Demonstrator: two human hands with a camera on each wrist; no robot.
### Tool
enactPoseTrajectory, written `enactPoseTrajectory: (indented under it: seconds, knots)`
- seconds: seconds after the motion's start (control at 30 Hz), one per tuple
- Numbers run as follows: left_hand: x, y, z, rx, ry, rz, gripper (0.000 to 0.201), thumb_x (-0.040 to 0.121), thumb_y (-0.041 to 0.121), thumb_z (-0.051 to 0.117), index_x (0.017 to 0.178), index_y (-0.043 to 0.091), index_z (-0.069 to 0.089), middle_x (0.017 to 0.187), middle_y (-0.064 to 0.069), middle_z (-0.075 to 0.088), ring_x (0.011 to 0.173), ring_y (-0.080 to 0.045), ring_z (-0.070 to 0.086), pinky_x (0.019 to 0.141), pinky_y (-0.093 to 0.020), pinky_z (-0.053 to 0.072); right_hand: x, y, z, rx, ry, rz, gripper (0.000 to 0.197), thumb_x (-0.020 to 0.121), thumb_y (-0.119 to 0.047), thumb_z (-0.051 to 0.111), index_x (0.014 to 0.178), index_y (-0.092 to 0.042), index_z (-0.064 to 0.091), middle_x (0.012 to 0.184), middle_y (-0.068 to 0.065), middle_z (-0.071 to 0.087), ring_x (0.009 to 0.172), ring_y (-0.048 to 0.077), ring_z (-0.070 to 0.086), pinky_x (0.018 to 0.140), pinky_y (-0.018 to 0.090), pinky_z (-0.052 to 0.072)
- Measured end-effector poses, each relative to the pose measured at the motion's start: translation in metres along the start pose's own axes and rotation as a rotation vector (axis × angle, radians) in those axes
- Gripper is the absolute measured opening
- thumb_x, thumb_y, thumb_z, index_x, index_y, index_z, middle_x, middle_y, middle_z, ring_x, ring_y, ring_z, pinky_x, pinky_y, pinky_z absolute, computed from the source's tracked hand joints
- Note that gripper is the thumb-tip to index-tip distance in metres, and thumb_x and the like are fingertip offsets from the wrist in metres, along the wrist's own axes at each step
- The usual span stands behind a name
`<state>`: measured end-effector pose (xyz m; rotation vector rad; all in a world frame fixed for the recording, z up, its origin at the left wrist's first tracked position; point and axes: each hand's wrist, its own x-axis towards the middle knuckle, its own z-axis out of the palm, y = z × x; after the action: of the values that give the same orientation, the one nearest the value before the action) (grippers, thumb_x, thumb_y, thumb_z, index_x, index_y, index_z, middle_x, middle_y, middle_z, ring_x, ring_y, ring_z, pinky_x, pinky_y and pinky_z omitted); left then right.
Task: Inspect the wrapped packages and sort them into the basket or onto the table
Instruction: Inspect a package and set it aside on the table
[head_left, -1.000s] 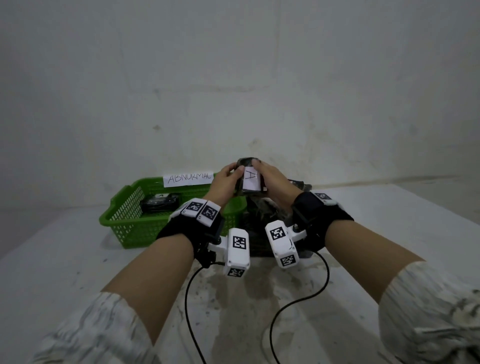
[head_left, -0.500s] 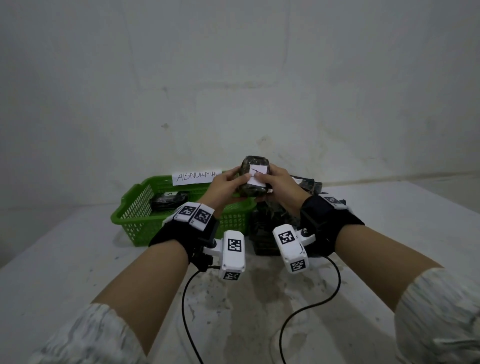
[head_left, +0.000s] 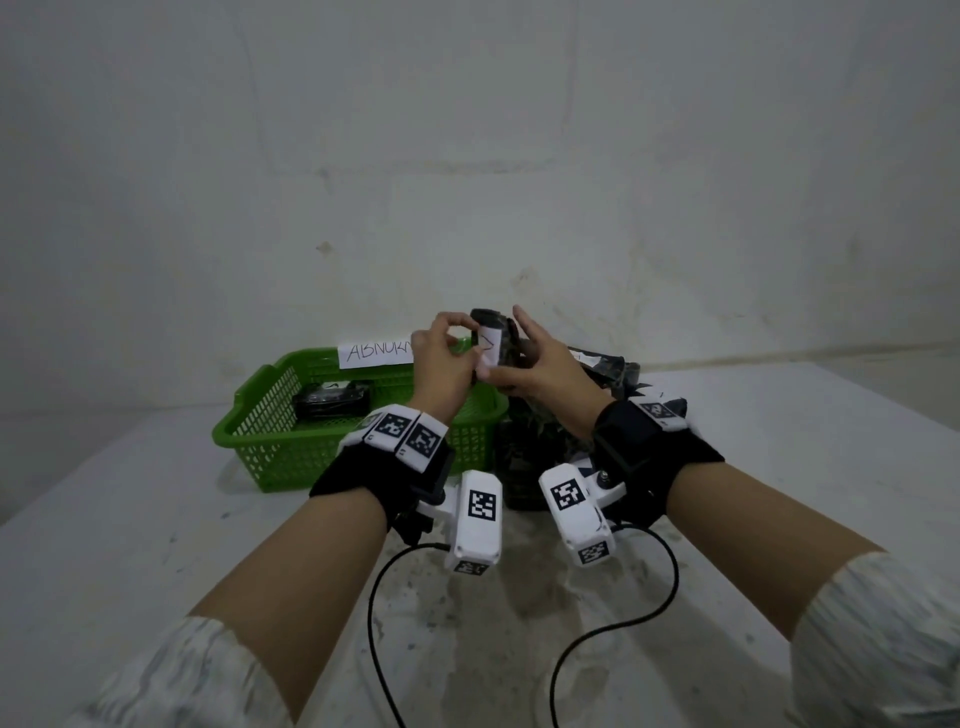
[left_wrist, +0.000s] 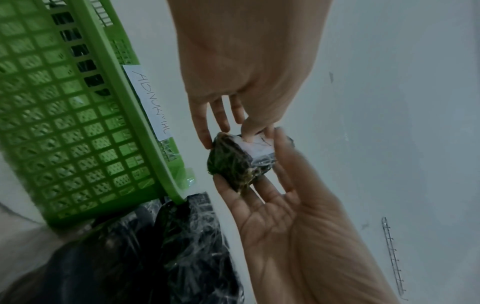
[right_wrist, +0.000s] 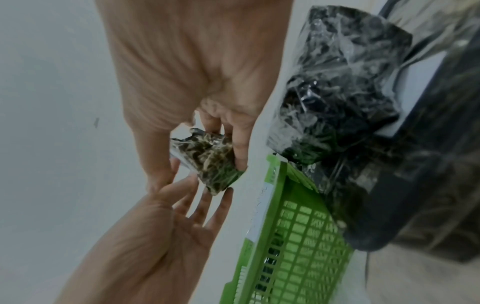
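A pale, scuffed table (head_left: 156, 545) runs back to a plain wall, with bare surface open in front and to the right of the arms. Toward its back left sits a green plastic lattice basket (head_left: 270, 447) carrying a handwritten paper label (head_left: 374, 354) on its far rim; one dark wrapped package (head_left: 332, 402) lies flat inside. Just right of the basket, touching its corner, is a heap of dark film-wrapped packages (head_left: 608, 371), crinkled and glossy. Above the gap between basket and heap, both hands hold up a small wrapped package (head_left: 491, 338), a blocky bundle of dark greenish matter under clear film, standing with its long axis roughly upright and a white paper tag facing the person. The left hand (head_left: 441, 358) pinches its upper left side with curled thumb and fingers. The right hand (head_left: 540, 358) grips it from the right and below, fingers partly extended; how firmly is hard to tell through the blur.
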<state>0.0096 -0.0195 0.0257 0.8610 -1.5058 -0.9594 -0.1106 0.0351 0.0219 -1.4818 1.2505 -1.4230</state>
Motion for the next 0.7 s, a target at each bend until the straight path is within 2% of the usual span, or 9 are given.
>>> enactPoseTrajectory:
  seconds: [0.07,0.17,0.23,0.3,0.4,0.47,0.57,0.63,0.7]
  knots:
    - [0.0,0.004,-0.001,-0.054,-0.047,-0.04,0.021,0.091,0.004,0.053,0.086,0.023,0.06,0.092,-0.005,0.056,0.082,-0.025,0.059,0.078,-0.051,0.056,-0.001,-0.003,0.003,0.132,0.037,0.025,0.074,0.093,-0.019,0.061,0.153,-0.023,0.018,0.132,-0.008,0.051,0.112,0.012,0.057,0.1,0.041,0.047]
    - [0.002,0.007,-0.005,-0.185,-0.09,-0.168,0.021,0.099,0.02,0.043,0.115,0.013,0.054,0.103,-0.006,0.059,0.093,-0.02,0.058,0.073,-0.037,0.053,-0.004,-0.005,0.003,0.191,0.091,-0.014,0.045,0.102,-0.013,0.041,0.146,-0.02,0.038,0.122,-0.009,0.053,0.093,0.002,0.058,0.091,0.037,0.051]
    - [0.002,0.006,-0.008,-0.292,-0.143,-0.212,0.035,0.099,0.028,0.045,0.129,0.01,0.045,0.113,-0.009,0.058,0.096,-0.021,0.059,0.073,-0.035,0.053,-0.003,-0.003,0.002,0.101,0.146,-0.096,0.039,0.099,-0.004,0.044,0.135,-0.015,0.054,0.119,0.001,0.059,0.088,0.01,0.063,0.076,0.028,0.055]
    - [0.0,0.005,-0.011,-0.354,-0.196,-0.227,0.043,0.096,0.022,0.052,0.134,0.008,0.04,0.121,-0.013,0.056,0.099,-0.024,0.061,0.073,-0.036,0.056,-0.001,0.0,0.001,-0.005,0.208,-0.169,0.041,0.092,0.006,0.053,0.128,-0.011,0.058,0.114,0.008,0.058,0.083,0.018,0.063,0.068,0.021,0.053]
    - [-0.003,0.005,-0.013,-0.407,-0.218,-0.25,0.041,0.096,0.012,0.05,0.135,0.004,0.04,0.122,-0.017,0.056,0.093,-0.023,0.063,0.072,-0.035,0.058,-0.001,0.002,0.001,-0.029,0.272,-0.206,0.045,0.086,0.002,0.065,0.127,-0.011,0.053,0.084,0.0,0.055,0.07,0.011,0.054,0.065,0.017,0.048]
    - [-0.004,0.005,-0.011,-0.453,-0.244,-0.278,0.038,0.098,0.012,0.046,0.135,0.002,0.041,0.12,-0.018,0.057,0.091,-0.022,0.063,0.076,-0.036,0.056,0.0,0.004,0.003,-0.007,0.337,-0.179,0.043,0.086,-0.009,0.069,0.125,-0.014,0.052,0.076,-0.002,0.048,0.069,0.009,0.05,0.07,0.023,0.046]
    - [-0.009,0.008,-0.007,-0.434,-0.279,-0.28,0.038,0.098,0.012,0.043,0.135,0.0,0.043,0.121,-0.019,0.056,0.094,-0.023,0.062,0.08,-0.034,0.053,0.0,0.002,0.01,0.113,0.295,-0.054,0.038,0.093,-0.028,0.06,0.128,-0.016,0.05,0.102,0.012,0.057,0.092,0.021,0.062,0.085,0.035,0.053]
    - [-0.011,0.009,-0.004,-0.423,-0.291,-0.287,0.038,0.098,0.009,0.041,0.135,-0.002,0.043,0.122,-0.02,0.055,0.1,-0.026,0.059,0.085,-0.034,0.051,-0.003,0.0,0.013,0.163,0.179,0.038,0.038,0.099,-0.036,0.048,0.131,-0.015,0.05,0.122,0.011,0.059,0.105,0.023,0.063,0.079,0.038,0.056]
    - [-0.013,0.009,-0.003,-0.394,-0.286,-0.289,0.038,0.098,0.009,0.041,0.134,-0.004,0.044,0.12,-0.02,0.055,0.105,-0.028,0.056,0.088,-0.033,0.049,-0.007,-0.001,0.015,0.166,0.116,0.072,0.038,0.102,-0.038,0.04,0.131,-0.016,0.052,0.124,0.006,0.06,0.108,0.022,0.062,0.074,0.038,0.058]
